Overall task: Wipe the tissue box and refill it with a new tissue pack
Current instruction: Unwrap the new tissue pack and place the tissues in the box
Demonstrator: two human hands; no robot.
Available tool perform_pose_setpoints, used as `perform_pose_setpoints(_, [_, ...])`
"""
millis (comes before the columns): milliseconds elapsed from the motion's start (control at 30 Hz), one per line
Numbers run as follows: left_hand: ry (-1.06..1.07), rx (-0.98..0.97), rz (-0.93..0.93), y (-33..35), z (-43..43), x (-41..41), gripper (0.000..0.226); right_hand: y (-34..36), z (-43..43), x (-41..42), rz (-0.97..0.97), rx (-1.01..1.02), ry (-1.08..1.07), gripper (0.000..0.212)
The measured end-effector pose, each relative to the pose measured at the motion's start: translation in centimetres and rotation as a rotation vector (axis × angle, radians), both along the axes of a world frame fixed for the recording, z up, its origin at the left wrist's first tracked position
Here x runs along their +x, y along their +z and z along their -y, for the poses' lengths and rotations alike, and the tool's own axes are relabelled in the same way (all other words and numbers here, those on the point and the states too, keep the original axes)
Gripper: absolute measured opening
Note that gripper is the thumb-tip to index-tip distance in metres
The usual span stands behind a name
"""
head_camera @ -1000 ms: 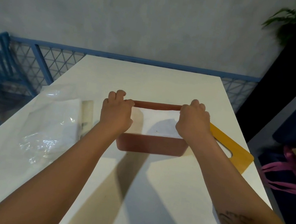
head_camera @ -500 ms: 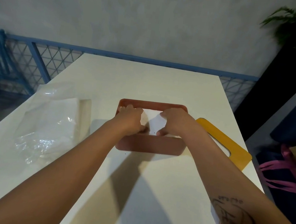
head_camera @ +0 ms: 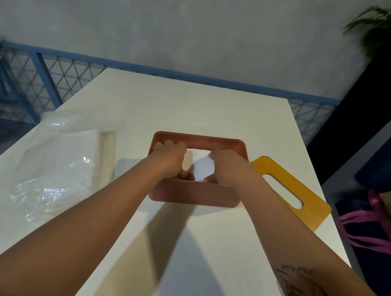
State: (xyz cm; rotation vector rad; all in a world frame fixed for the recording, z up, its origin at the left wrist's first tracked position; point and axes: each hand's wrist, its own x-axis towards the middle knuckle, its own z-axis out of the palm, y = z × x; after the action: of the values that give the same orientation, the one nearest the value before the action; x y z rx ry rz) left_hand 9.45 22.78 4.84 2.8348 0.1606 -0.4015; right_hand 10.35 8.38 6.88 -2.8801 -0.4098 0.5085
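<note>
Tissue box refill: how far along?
Done: plastic wrapper lies aside at left; tissues sit inside the tissue box. In hand: left hand and right hand grip the tissues, seating them. Left: fit the yellow lid lying beside it. Wiping: can't tell.

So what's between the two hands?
White tissues, inside the red box, lie between the left hand and right hand. The head view shows it.

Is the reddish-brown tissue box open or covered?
Open: white tissues show inside the reddish-brown box; its yellow slotted lid lies beside it on the table.
</note>
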Motion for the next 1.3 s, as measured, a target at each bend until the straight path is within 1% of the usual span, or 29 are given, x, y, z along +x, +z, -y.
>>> perform_pose_setpoints(100, [0.000, 0.007, -0.004, 0.0, 0.0, 0.1, 0.069, 0.0, -0.1, 0.2, 0.013, -0.020, 0.009, 0.057])
perform_pose_setpoints(200, [0.002, 0.013, 0.005, 0.1, 0.1, -0.3, 0.068, 0.2, -0.1, -0.1, -0.029, -0.026, 0.015, 0.053])
perform_pose_setpoints(367, [-0.022, -0.061, 0.038, 0.9, -0.3, -1.1, 0.068, 0.6, 0.4, -0.5, 0.017, 0.036, -0.024, 0.057])
perform_pose_setpoints(467, [-0.078, -0.019, 0.098, 1.9, -1.1, -1.6, 0.061, 1.4, 0.8, -0.9, 0.046, 0.000, -0.002, 0.057])
perform_pose_setpoints(533, [-0.075, -0.001, 0.158, 2.4, -1.7, -1.9, 0.061, 1.7, 0.9, -1.2, 0.101, -0.015, 0.021, 0.054])
perform_pose_setpoints(600, [-0.078, 0.004, 0.210, 2.7, -2.0, -2.3, 0.056, 1.8, 0.8, -1.5, 0.160, 0.029, 0.012, 0.053])
perform_pose_setpoints(667, [-0.099, 0.001, 0.240, 2.8, -1.6, -2.5, 0.051, 1.9, 0.0, -1.8, 0.178, 0.092, -0.011, 0.052])
perform_pose_setpoints(733, [-0.102, -0.001, 0.244, 2.6, -1.0, -2.6, 0.041, 1.6, -1.2, -2.1, 0.177, 0.066, -0.016, 0.043])
perform_pose_setpoints(800, [-0.094, 0.026, 0.199, 2.0, -0.6, -2.7, 0.032, 1.0, -2.3, -2.3, 0.202, -0.012, -0.009, 0.030])
perform_pose_setpoints(833, [-0.093, 0.040, 0.169, 1.7, -0.5, -2.7, 0.031, 0.8, -2.5, -2.3, 0.217, -0.022, -0.012, 0.027])
perform_pose_setpoints(900, [-0.103, 0.060, 0.134, 1.5, -0.5, -2.7, 0.032, 0.7, -2.4, -2.2, 0.212, -0.040, 0.008, 0.024])
perform_pose_setpoints(1033, [-0.103, 0.086, 0.087, 2.1, -0.7, -2.3, 0.041, 1.1, -0.7, -1.3, 0.121, -0.097, 0.055, 0.045])
perform_pose_setpoints(1167, [-0.069, 0.120, 0.075, 1.9, -0.6, -1.7, 0.047, 1.1, 0.8, 0.0, 0.066, -0.102, 0.069, 0.045])
perform_pose_setpoints(1233, [-0.060, 0.136, 0.077, 1.7, -0.5, -1.5, 0.050, 1.1, 1.5, 0.2, 0.048, -0.069, 0.088, 0.050])
perform_pose_setpoints(1300, [-0.066, 0.144, 0.084, 1.7, -0.8, -1.4, 0.051, 1.4, 2.1, 0.1, 0.031, 0.025, 0.091, 0.047])
